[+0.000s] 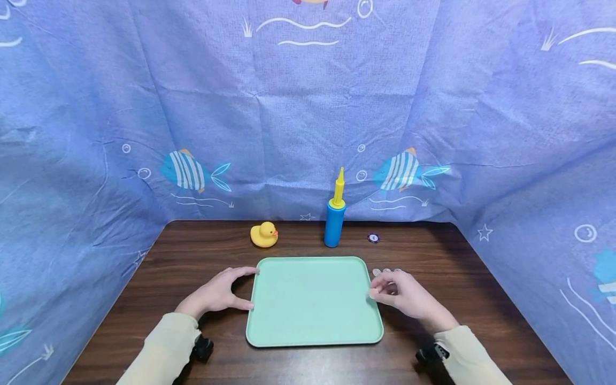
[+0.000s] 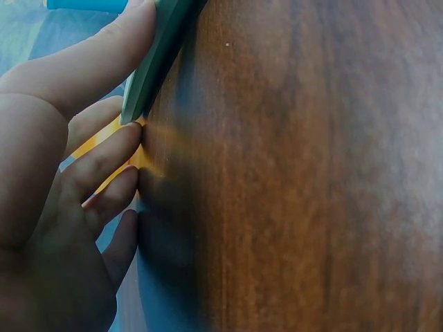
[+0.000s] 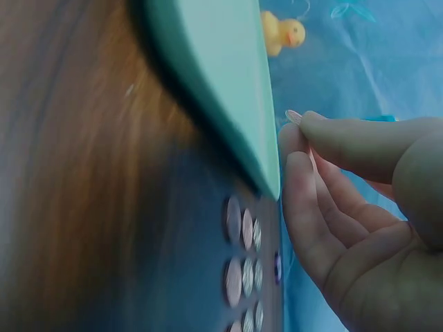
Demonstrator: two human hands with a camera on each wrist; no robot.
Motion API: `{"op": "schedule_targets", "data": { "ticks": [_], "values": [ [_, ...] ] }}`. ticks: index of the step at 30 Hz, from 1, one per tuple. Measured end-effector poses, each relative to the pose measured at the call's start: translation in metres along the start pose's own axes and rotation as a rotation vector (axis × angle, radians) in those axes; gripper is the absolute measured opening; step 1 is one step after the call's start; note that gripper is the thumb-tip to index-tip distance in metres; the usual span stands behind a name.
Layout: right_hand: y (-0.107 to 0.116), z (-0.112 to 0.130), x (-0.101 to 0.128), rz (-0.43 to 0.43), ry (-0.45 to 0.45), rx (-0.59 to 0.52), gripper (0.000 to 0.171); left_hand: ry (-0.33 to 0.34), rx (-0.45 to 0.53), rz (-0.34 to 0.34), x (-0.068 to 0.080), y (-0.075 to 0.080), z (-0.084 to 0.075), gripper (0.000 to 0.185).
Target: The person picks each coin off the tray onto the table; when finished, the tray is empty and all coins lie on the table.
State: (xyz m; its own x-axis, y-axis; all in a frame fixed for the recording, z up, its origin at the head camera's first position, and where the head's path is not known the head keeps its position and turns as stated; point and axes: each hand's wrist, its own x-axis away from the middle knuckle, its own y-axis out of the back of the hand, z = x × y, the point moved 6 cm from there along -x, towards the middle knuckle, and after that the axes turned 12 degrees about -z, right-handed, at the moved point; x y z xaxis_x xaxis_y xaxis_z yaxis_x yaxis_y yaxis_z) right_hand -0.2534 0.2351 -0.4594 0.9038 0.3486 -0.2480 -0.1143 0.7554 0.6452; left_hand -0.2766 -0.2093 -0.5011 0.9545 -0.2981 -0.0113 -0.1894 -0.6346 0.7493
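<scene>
A mint-green tray (image 1: 315, 302) lies flat on the wooden table. My left hand (image 1: 221, 290) rests at its left side, thumb and index finger spread and touching the rim, the other fingers extended in the left wrist view. Above the tray's right rim, my right hand (image 1: 404, 293) pinches a small round coin (image 3: 294, 117) between thumb and fingertips. Beyond that hand, several coins (image 1: 377, 272) lie on the table, partly hidden by it in the head view. The right wrist view shows these coins (image 3: 233, 282) standing out in rows beside the tray's corner.
Behind the tray are a yellow rubber duck (image 1: 264, 235), a blue hand pump (image 1: 333, 224) with a yellow nozzle standing upright, and a dark poker chip (image 1: 373, 238). A blue fish-patterned cloth (image 1: 298, 123) hangs around the table's back and sides.
</scene>
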Motion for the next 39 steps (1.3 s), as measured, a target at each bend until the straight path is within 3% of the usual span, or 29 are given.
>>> {"op": "schedule_targets", "data": {
  "ticks": [6, 13, 23, 29, 39],
  "values": [
    [0.012, -0.013, 0.013, -0.052, 0.028, 0.003, 0.005, 0.002, 0.005, -0.003, 0.0, -0.001, 0.002, 0.089],
    [0.022, -0.027, 0.027, -0.048, 0.015, 0.035, 0.009, -0.002, 0.005, -0.004, 0.001, 0.0, 0.001, 0.088],
    [0.018, -0.028, 0.03, -0.043, 0.091, 0.109, 0.011, 0.008, 0.005, -0.011, 0.001, 0.001, 0.001, 0.088],
    [0.016, -0.027, 0.03, -0.043, 0.085, 0.186, 0.009, 0.002, 0.001, -0.009, 0.001, 0.0, 0.002, 0.088],
    [0.011, -0.024, 0.031, -0.037, 0.117, 0.215, 0.015, -0.007, 0.0, -0.007, 0.001, 0.0, 0.001, 0.089]
  ]
}}
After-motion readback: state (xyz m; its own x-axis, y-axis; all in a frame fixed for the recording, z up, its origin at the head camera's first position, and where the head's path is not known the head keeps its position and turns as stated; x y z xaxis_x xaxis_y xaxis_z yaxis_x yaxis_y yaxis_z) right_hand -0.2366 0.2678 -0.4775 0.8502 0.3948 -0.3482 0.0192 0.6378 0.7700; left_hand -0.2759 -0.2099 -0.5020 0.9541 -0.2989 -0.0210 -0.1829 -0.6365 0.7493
